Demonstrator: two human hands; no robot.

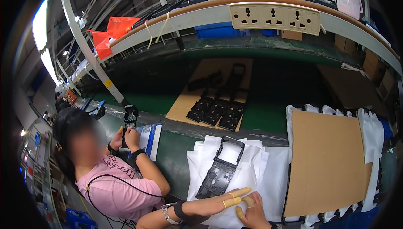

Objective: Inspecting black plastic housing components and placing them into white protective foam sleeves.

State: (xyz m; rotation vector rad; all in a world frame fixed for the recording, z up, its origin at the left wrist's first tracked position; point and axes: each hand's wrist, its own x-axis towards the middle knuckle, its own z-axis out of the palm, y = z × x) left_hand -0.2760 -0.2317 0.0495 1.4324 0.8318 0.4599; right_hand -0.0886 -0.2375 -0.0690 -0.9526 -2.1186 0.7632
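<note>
The fingertips of the left hand (pixel 218 203) wear yellowish finger cots and lie stretched out, close together and flat, on a stack of white foam bags (pixel 252 174); they clamp on nothing; the wrist behind them carries a watch and a dark strap. The right hand (pixel 252 214) comes up from the lower edge just beside the left fingertips, its cotted fingers (pixel 248 201) curled against the top bag; whether they pinch the foam or only press on it cannot be told.

The black plastic frame (pixel 220 168) lies on the same stack, just above and to the left of both hands, close to the left fingertips but apparently apart from them; its long axis runs from its lower end near the left hand up and slightly rightward, away from the person, with an open rectangular window at the far end; the left hand is the nearer of the two.

Right of the frame, a brown cardboard sheet (pixel 327 166) covers another row of white bags; beyond the frame, on the green conveyor belt (pixel 260 119), a second cardboard sheet (pixel 184 103) carries several more black frames (pixel 216 111); above that runs a beige socket strip (pixel 275 17). Left of the frame, a co-worker in a pink shirt (pixel 113 187) holds a black part (pixel 130 117) in both hands.
</note>
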